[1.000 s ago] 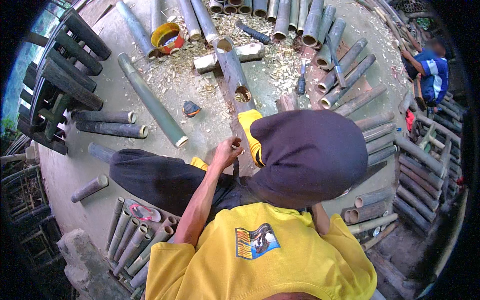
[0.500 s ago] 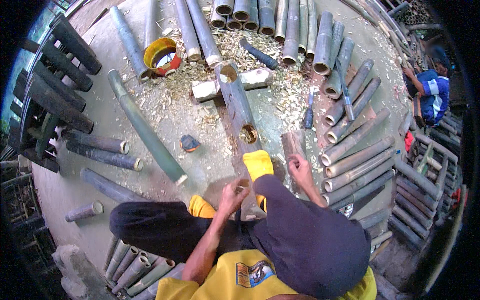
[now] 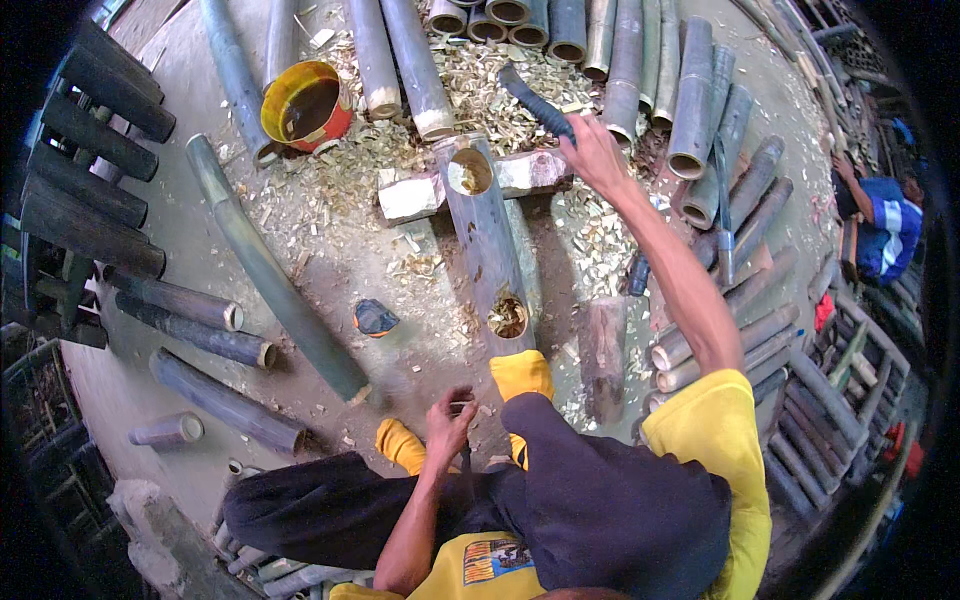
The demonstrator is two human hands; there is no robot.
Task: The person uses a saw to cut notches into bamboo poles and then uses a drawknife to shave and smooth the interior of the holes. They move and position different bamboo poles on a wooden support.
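My right hand (image 3: 597, 160) is stretched far forward, its fingers closed round the near end of a short, curved black stick (image 3: 537, 102) lying on wood chips. Near my bent legs, my left hand (image 3: 450, 425) has its fingers curled; a small dark thing shows at them, too unclear to name. Between my hands runs a bamboo pole (image 3: 478, 235) with two holes cut in its upper side. The far hole (image 3: 470, 172) is pale inside, while the near hole (image 3: 507, 317) holds chips. A yellow-socked foot (image 3: 522, 375) presses on the pole's near end.
A pale block (image 3: 412, 198) lies crosswise under the pole. A yellow-red bucket (image 3: 307, 107) stands far left. A wooden block (image 3: 603, 360), a dark-handled tool (image 3: 638, 272) and several bamboo lengths (image 3: 690, 100) lie right. Another person (image 3: 885, 225) sits far right.
My right hand has gone from beside the wooden block forward to the black stick and closed on its end. The left hand stays low, fingers curled. The view has shifted slightly.
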